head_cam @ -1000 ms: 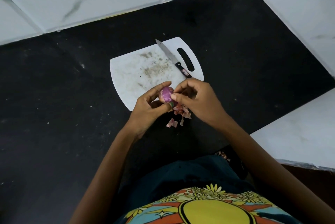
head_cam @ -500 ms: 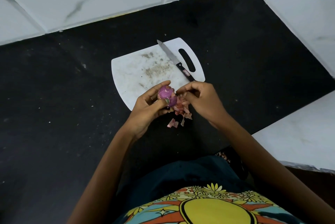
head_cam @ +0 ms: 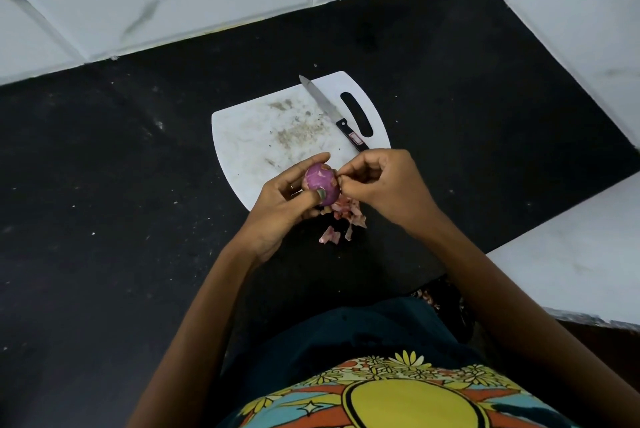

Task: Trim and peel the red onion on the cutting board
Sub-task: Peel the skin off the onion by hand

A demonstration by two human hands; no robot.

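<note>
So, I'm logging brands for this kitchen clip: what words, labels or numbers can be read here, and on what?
Red and white sticker on the black-handled kitchen knife: too small and blurred to read.
Yellow, orange and blue floral-print shirt: pattern only, no text.
Nothing else carries writing.

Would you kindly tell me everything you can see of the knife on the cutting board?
The knife is small, with a slim, pointed, silvery metal blade and a black handle bearing a small red-and-white label. It lies flat and diagonal on the white cutting board, beside the board's handle slot, tip pointing away from the person. The right hand covers the handle's end from view; whether they touch cannot be told. Nobody grips it.
</note>
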